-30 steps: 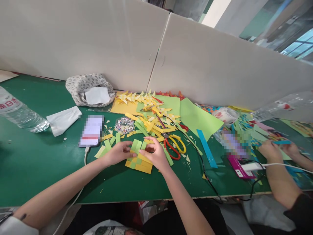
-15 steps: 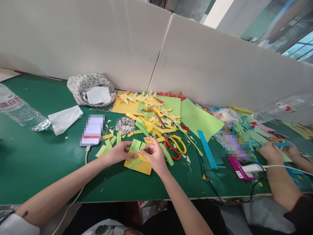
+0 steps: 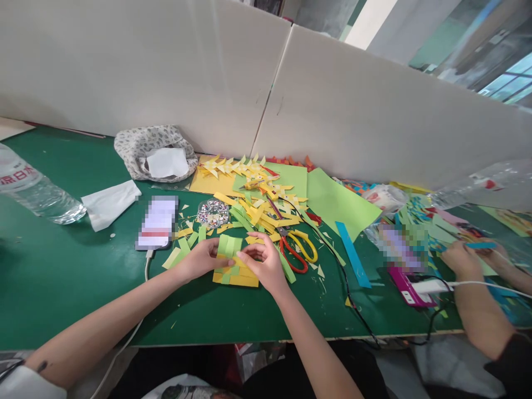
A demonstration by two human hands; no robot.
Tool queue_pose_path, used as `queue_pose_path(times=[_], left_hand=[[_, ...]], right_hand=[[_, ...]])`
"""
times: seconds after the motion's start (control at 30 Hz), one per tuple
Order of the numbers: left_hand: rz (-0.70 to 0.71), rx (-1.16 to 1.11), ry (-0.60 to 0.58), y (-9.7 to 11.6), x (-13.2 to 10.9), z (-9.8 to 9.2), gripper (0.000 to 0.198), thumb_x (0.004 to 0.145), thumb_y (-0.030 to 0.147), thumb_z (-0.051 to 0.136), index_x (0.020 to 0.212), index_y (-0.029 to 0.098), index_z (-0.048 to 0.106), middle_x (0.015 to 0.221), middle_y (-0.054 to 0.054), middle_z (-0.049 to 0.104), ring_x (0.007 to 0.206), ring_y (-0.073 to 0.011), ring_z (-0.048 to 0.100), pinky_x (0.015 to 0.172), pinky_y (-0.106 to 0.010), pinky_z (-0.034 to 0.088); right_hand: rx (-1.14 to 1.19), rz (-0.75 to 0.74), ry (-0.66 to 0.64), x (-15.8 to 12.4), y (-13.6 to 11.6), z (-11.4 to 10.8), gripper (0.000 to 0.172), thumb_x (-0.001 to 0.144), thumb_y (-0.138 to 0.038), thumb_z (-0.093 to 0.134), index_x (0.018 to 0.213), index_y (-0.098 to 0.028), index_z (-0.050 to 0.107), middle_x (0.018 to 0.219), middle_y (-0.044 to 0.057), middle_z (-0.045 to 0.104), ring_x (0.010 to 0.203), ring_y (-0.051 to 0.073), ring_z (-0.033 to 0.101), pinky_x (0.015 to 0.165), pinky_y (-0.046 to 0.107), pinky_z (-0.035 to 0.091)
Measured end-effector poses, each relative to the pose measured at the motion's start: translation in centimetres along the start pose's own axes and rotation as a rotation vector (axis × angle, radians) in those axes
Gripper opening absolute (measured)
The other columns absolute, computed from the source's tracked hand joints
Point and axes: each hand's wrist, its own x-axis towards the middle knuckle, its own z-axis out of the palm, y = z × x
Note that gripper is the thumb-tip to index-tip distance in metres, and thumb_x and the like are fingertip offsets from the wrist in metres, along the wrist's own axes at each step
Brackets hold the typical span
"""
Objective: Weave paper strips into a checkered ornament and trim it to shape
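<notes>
Between my two hands is a piece woven from green and yellow paper strips, its green strips standing up at the top and its yellow ends pointing down towards me. My left hand pinches its left edge, thumb in front. On the right side my right hand grips it between thumb and fingers, with some fingertips hidden behind the paper. Just beyond lie loose yellow and green paper strips. Scissors with red and yellow handles rest to the right of my right hand.
A charging phone, a tissue and a water bottle are on the left. A cloth pouch and green paper sheets lie along the partition. A black cord crosses the table. At right, another person's hands hold a blue strip.
The woven paper has turned slightly between my hands, so its lower edge lies more level. Its green strips now sit closer together. Both hands keep their hold.
</notes>
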Motion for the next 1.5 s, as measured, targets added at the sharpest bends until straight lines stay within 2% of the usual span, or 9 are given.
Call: queue_pose_path(times=[0.23, 0.33, 0.67, 0.87, 0.97, 1.1, 1.2, 1.27, 1.5], left_hand=[[0.023, 0.044, 0.116, -0.1, 0.0, -0.4, 0.028, 0.057, 0.036, 0.075, 0.073, 0.017, 0.06, 0.068, 0.0, 0.063, 0.064, -0.0149, 0.058, 0.059, -0.024, 0.044], [0.038, 0.114, 0.188, -0.5, 0.0, -0.5, 0.033, 0.059, 0.04, 0.073, 0.053, 0.016, 0.052, 0.049, 0.005, 0.047, 0.046, -0.0083, 0.043, 0.044, -0.021, 0.03], [0.005, 0.36, 0.291, -0.5, 0.1, -0.7, 0.053, 0.052, 0.045, 0.075, 0.045, 0.018, 0.029, 0.047, 0.01, 0.018, 0.042, -0.0043, 0.018, 0.04, -0.022, 0.011], [0.015, 0.218, 0.207, -0.2, 0.1, -0.8, 0.028, 0.06, 0.04, 0.072, 0.056, 0.016, 0.059, 0.048, 0.004, 0.05, 0.043, -0.0088, 0.045, 0.04, -0.02, 0.032], [0.087, 0.184, 0.351, -0.1, 0.1, -0.9, 0.022, 0.065, 0.037, 0.069, 0.072, 0.016, 0.068, 0.065, -0.003, 0.067, 0.059, -0.0158, 0.061, 0.049, -0.023, 0.047], [0.563, 0.411, 0.559, -0.2, -0.6, -1.5, 0.017, 0.077, 0.026, 0.058, 0.088, 0.018, 0.069, 0.089, -0.006, 0.072, 0.078, -0.0184, 0.067, 0.066, -0.027, 0.055], [1.082, 0.78, 0.292, 0.1, -1.5, -1.8, 0.024, 0.085, 0.017, 0.048, 0.1, 0.018, 0.066, 0.102, -0.006, 0.07, 0.098, -0.019, 0.063, 0.091, -0.034, 0.048], [1.255, 1.033, 0.067, 0.2, -1.9, -1.7, 0.028, 0.086, 0.011, 0.046, 0.108, 0.017, 0.061, 0.109, -0.006, 0.067, 0.107, -0.0176, 0.059, 0.101, -0.036, 0.039], [1.189, 1.282, -0.04, -0.2, -1.2, -1.0, 0.042, 0.079, -0.001, 0.038, 0.113, 0.019, 0.055, 0.117, -0.007, 0.062, 0.114, -0.0179, 0.053, 0.099, -0.039, 0.04]], right_hand=[[-0.101, 0.007, -0.006, 0.1, 0.5, -0.5, 0.048, 0.071, -0.035, 0.066, 0.114, -0.024, 0.046, 0.074, -0.001, 0.065, 0.05, 0.01, 0.049, 0.046, 0.023, 0.034], [-0.126, -0.019, -0.015, 0.0, 0.3, -0.4, 0.048, 0.07, -0.035, 0.067, 0.113, -0.025, 0.047, 0.073, -0.002, 0.065, 0.047, 0.009, 0.045, 0.044, 0.023, 0.031], [-0.164, -0.039, -0.011, 0.0, 0.5, -0.3, 0.046, 0.072, -0.032, 0.065, 0.113, -0.024, 0.047, 0.074, -0.001, 0.066, 0.055, 0.012, 0.053, 0.047, 0.023, 0.036], [-0.024, -0.005, 0.05, 0.3, 0.5, -0.7, 0.048, 0.067, -0.034, 0.069, 0.11, -0.024, 0.05, 0.071, -0.001, 0.063, 0.058, 0.012, 0.056, 0.053, 0.023, 0.044], [0.095, 0.02, 0.173, 0.8, 0.4, -1.5, 0.045, 0.066, -0.036, 0.07, 0.104, -0.022, 0.051, 0.073, 0.0, 0.064, 0.066, 0.014, 0.061, 0.064, 0.027, 0.05], [0.224, 0.11, 0.268, 1.1, 0.0, -2.0, 0.046, 0.07, -0.048, 0.064, 0.102, -0.02, 0.047, 0.075, 0.003, 0.065, 0.065, 0.017, 0.064, 0.063, 0.031, 0.053], [0.326, 0.243, 0.051, 0.7, -0.5, -1.4, 0.052, 0.075, -0.06, 0.05, 0.11, -0.02, 0.045, 0.076, 0.005, 0.066, 0.064, 0.019, 0.065, 0.055, 0.031, 0.053], [0.357, 0.254, -0.035, 0.2, -0.8, -0.8, 0.055, 0.073, -0.057, 0.056, 0.115, -0.022, 0.044, 0.082, 0.005, 0.065, 0.071, 0.02, 0.065, 0.06, 0.033, 0.053], [0.065, 0.178, 0.126, 0.3, -0.1, -1.1, 0.062, 0.059, -0.036, 0.075, 0.114, -0.022, 0.051, 0.089, 0.005, 0.06, 0.099, 0.024, 0.058, 0.083, 0.038, 0.048]])
